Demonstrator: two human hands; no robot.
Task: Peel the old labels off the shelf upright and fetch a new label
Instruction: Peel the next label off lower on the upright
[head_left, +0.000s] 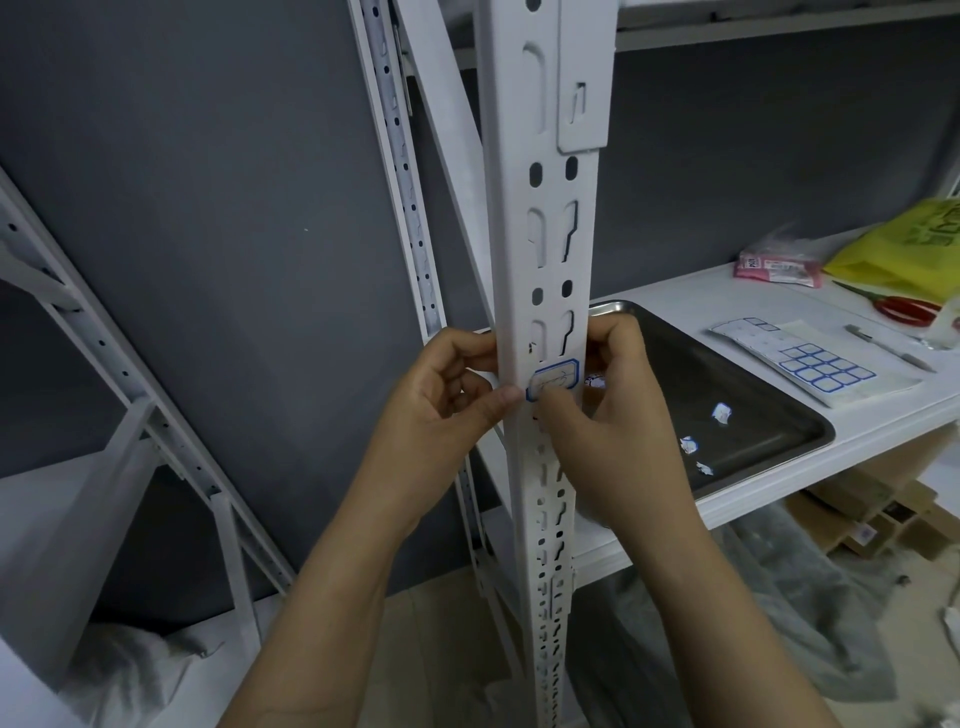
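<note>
At frame centre your left hand (457, 395) pinches the shelf upright (545, 249) steady, seemingly so your right hand (613, 426), clasping it too, can thumb up the old label (556, 378).

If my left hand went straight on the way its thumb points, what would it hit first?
Most likely the blue-bordered label on the shelf upright; the thumb of the left hand points rightward at its near edge. The thumb of the right hand lies beyond.
</note>
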